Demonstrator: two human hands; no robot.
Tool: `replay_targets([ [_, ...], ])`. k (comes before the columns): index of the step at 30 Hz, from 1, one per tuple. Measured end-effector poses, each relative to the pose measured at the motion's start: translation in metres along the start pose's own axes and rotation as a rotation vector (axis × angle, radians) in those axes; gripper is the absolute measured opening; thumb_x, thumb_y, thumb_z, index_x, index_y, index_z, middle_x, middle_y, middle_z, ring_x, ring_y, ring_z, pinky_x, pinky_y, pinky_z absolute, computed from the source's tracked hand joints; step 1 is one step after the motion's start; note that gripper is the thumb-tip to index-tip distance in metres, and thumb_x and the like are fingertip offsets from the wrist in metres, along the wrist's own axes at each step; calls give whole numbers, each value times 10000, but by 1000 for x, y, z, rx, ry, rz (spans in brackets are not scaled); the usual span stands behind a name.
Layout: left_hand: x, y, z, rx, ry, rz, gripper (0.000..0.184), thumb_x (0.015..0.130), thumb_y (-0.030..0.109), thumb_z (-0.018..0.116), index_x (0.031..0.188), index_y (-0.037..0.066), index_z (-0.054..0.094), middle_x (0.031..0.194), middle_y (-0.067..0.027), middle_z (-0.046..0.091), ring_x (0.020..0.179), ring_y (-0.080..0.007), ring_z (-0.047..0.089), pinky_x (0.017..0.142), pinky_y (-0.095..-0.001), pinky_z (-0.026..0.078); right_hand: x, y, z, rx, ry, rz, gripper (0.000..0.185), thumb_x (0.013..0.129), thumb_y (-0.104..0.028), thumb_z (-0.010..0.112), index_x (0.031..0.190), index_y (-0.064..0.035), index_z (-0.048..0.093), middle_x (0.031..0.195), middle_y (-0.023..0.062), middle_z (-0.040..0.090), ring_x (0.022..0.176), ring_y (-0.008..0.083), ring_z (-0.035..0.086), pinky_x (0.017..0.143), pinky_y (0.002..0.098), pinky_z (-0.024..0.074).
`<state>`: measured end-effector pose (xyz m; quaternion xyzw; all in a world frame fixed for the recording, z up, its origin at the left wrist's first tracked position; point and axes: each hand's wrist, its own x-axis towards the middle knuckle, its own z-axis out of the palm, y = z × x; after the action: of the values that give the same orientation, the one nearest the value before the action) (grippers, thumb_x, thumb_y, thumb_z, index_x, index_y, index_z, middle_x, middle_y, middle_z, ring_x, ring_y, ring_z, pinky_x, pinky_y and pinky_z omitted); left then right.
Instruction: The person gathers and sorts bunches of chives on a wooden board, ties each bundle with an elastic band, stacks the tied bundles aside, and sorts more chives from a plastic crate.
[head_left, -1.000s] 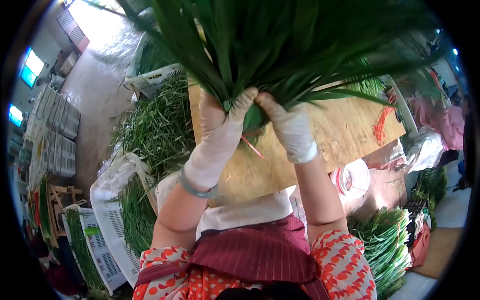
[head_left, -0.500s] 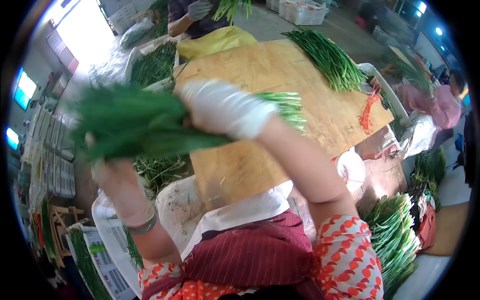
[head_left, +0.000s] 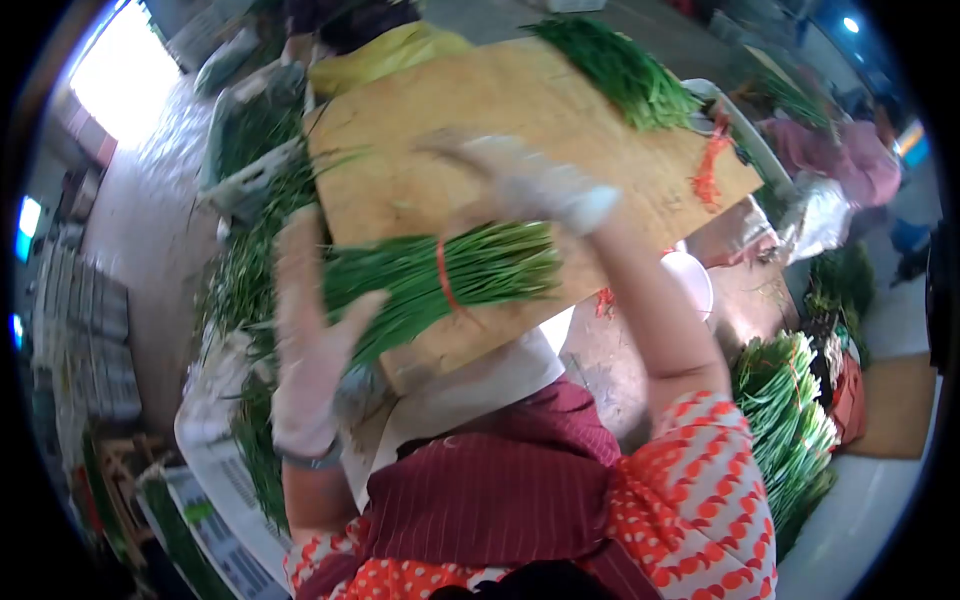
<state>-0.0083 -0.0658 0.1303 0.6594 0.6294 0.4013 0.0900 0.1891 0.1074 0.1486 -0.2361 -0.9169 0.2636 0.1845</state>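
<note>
A bundle of green chives (head_left: 440, 275) lies across the near part of the wooden board (head_left: 430, 110), its pale cut ends toward the right. A red tie (head_left: 444, 275) runs around it. At the leafy left end, my left hand (head_left: 310, 330) is open in a thin pale glove, thumb spread apart from the fingers. My right hand (head_left: 530, 180), gloved and smeared by motion, hovers above the cut ends with fingers apart and nothing in them.
More chives (head_left: 620, 75) lie at the board's far right, near red ties (head_left: 712, 165). Crates of greens (head_left: 250, 175) stand left; stacked bundles (head_left: 785, 400) are at the right. A yellow sack (head_left: 385, 58) lies behind the board. Other people are at the back and right.
The chives have gone from my raised hands down onto the board, and the red tie now shows. Both hands have let go and spread apart. The view has shifted.
</note>
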Motion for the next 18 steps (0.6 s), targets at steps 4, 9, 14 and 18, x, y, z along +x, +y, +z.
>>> replay_targets([
  [4, 15, -6, 57, 349, -232, 100, 1062, 612, 374, 780, 1413, 13, 183, 1444, -205, 233, 1360, -355, 168, 1109, -433, 153, -33, 20, 0, -640, -195, 11, 1069, 552, -457, 786, 1399, -73, 258, 1406, 182, 329, 1321, 352, 262, 1085, 485, 185],
  [9, 25, -17, 88, 596, -538, 5, 1192, 511, 545, 779, 1392, -14, 202, 1431, -190, 269, 1348, -337, 218, 1099, -452, 169, -50, -25, 18, -702, -102, -110, 1047, 618, -521, 703, 1429, -100, 192, 1422, 174, 306, 1336, 353, 238, 1084, 560, 101],
  [14, 35, -29, 85, 655, -636, 96, 1192, 498, 548, 784, 1384, -7, 212, 1396, -187, 320, 1326, -330, 262, 1087, -458, 201, -46, -4, 49, -849, -160, -139, 918, 646, -290, 701, 1413, -90, 238, 1387, 191, 350, 1279, 376, 336, 1058, 530, 231],
  [18, 27, -27, 95, 751, -500, 163, 1173, 481, 504, 803, 1359, -22, 230, 1313, -190, 394, 1255, -343, 347, 1055, -442, 263, -26, 56, 55, -482, -223, -87, 917, 602, -246, 757, 1387, -107, 304, 1247, 171, 505, 1073, 370, 533, 879, 441, 435],
])
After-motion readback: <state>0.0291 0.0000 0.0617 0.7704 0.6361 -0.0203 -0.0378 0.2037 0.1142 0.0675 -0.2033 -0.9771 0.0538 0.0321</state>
